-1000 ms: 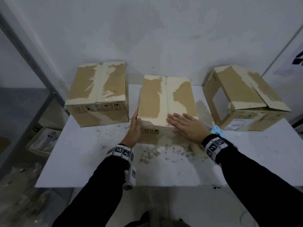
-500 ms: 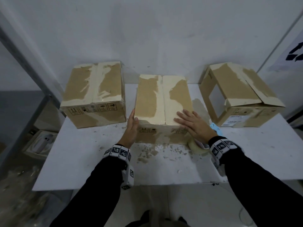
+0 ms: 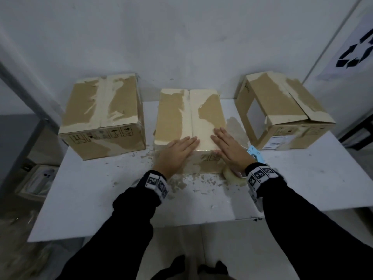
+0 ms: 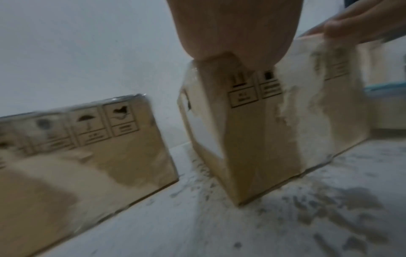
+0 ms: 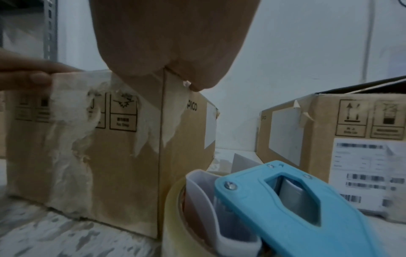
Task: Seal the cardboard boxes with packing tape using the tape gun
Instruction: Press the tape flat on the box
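Left hand (image 3: 175, 153), right hand (image 3: 229, 149) flat on middle box (image 3: 189, 114).

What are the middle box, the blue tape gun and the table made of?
Middle box: brown cardboard, matte, with folded flaps and pale patches where its surface looks torn off. Both hands rest flat on it.
Tape gun: looks like smooth light-blue plastic, moulded, with metal screws; it carries a glossy, see-through roll of tape.
Table: white, hard and smooth. What lies under the white I cannot tell.
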